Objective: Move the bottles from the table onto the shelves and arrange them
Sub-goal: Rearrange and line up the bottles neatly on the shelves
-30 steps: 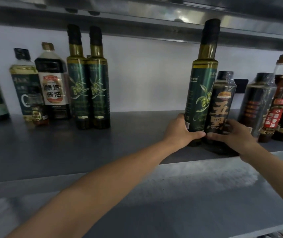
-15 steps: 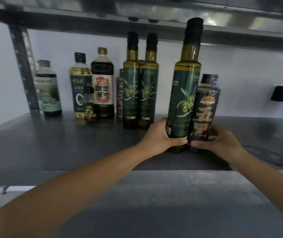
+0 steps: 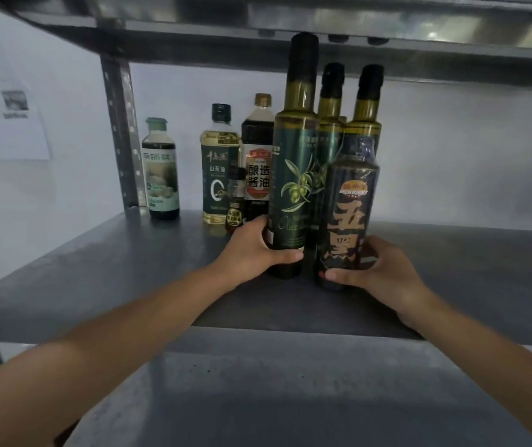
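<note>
Left hand [image 3: 251, 250] wraps the lower body of the tall olive oil bottle [image 3: 293, 188], thumb across the front and fingers curled behind. Right hand [image 3: 377, 272] grips the dark sauce bottle [image 3: 348, 214] near its base in the same way. Both bottles are at the middle shelf [image 3: 96, 269], well right of the steel post [image 3: 119, 133] and forward of the row that runs rightward from it. Whether their bases rest on the deck or sit just above it cannot be told. They stand just beside each other; contact is unclear. Each is upright, long axis vertical, cap up and label facing the wearer. Risks as judged: the tall bottle's cap sits close under the upper shelf [image 3: 387, 56], so any lift would likely knock it there. The low grip leaves a long neck above the hand, so a quick shove toward the post could tip it. The left knuckles are near the small bottle [image 3: 235, 204] on the post side, which a sideways push might topple into the soy sauce bottle [image 3: 258, 156]. Pushing back could clink the pair against the two rear olive oil bottles [image 3: 366, 124].
</note>
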`<move>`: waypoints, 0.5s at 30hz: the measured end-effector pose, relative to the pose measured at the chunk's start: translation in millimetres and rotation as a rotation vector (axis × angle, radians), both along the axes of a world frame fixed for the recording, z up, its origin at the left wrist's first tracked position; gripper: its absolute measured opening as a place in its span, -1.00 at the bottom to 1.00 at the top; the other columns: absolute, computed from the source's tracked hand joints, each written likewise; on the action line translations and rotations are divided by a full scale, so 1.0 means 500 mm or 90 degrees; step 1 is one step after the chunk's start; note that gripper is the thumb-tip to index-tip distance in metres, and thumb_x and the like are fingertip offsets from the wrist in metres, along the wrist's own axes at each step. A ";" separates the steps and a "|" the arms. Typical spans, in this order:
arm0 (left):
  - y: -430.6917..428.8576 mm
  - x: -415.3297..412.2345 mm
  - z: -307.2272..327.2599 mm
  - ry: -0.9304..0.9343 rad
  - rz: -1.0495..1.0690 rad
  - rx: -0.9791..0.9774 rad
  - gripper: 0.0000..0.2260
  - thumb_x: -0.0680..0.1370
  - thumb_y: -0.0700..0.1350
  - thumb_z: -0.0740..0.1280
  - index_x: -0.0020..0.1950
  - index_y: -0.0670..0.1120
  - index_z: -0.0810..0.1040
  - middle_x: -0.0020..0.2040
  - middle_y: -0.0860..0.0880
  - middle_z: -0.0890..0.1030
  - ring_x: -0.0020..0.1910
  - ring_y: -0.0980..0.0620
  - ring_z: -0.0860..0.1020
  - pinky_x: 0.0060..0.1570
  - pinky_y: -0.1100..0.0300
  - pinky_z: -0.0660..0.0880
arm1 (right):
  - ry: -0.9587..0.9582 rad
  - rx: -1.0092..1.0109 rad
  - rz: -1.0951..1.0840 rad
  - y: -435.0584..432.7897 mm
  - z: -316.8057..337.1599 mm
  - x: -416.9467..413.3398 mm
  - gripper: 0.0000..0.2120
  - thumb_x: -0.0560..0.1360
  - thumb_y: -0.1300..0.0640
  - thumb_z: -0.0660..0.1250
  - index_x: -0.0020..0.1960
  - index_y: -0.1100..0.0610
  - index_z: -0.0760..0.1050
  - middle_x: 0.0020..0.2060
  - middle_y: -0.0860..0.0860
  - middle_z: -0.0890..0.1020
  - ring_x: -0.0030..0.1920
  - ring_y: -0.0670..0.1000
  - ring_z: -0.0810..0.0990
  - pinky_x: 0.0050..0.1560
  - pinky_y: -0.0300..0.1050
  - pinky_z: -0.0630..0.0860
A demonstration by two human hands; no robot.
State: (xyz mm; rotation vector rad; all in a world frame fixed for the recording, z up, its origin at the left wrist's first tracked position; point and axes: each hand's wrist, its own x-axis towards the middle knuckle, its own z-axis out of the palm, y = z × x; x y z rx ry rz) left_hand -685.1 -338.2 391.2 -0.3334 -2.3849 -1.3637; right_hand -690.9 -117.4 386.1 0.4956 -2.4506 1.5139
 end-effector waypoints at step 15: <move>-0.027 -0.091 0.005 0.069 0.114 -0.040 -0.35 0.31 -0.14 0.58 0.32 -0.12 0.38 0.12 0.02 0.58 -0.01 0.16 0.47 -0.12 0.53 0.32 | 0.023 0.008 0.002 -0.015 -0.001 -0.001 -0.56 0.21 0.07 0.59 -0.04 -0.13 0.44 -0.18 -0.30 0.53 -0.25 -0.40 0.49 -0.34 -0.59 0.36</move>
